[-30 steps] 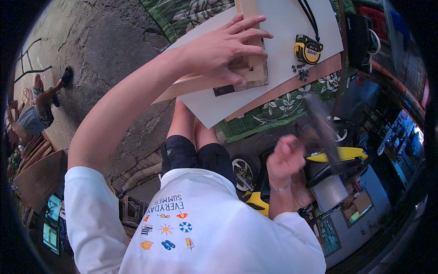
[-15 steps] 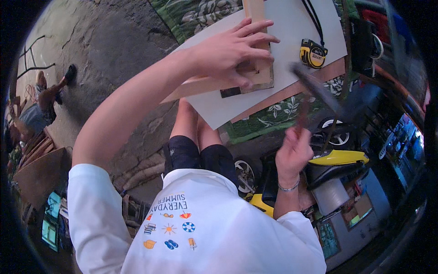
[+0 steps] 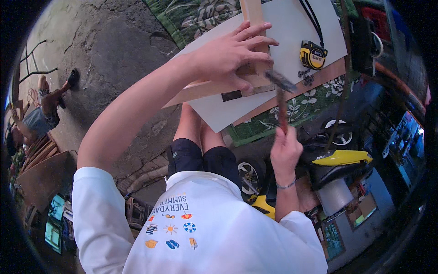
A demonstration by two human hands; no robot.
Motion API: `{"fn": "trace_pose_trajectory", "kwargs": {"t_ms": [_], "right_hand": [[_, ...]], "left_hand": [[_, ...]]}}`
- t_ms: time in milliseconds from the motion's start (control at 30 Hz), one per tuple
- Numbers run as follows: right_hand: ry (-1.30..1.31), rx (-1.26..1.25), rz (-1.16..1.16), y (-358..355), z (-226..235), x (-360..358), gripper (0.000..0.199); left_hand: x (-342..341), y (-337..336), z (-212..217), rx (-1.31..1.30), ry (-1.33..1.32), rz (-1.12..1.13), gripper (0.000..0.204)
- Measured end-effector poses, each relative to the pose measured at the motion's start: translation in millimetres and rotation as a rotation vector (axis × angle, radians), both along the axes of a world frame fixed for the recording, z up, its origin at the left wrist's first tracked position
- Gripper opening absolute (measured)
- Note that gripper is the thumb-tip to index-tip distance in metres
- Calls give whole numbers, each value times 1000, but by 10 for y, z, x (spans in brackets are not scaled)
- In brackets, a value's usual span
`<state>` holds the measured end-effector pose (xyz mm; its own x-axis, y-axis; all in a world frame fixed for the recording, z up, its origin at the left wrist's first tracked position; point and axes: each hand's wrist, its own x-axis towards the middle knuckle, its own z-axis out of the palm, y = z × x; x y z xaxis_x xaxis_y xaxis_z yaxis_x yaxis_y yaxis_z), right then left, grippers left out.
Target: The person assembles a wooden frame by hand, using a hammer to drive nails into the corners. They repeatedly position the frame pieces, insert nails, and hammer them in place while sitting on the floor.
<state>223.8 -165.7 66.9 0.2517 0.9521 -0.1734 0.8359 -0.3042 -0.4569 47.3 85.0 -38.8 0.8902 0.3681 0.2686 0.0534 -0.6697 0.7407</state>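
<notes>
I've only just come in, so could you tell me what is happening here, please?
A person in a white shirt is hammering at joined wooden strips that lie on a pale board. The left hand is spread flat over the wood, pressing it down. The right hand grips a hammer by the handle, its head blurred close beside the left fingertips. A yellow tape measure and some small dark nails or screws lie on the board nearby.
</notes>
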Motion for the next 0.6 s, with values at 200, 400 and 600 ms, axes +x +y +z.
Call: {"fn": "trace_pose_trajectory", "kwargs": {"t_ms": [200,400,600], "right_hand": [[31,-115,-30,-136,-206,39,17],[115,43,-582,-144,-254,454,31],[-343,206,-556,60,-717,1213,32]], "left_hand": [[26,-3,73,1,46,15,74],[-6,-93,183,-104,116,90,82],[-123,-333,317,-36,167,284,71]]}}
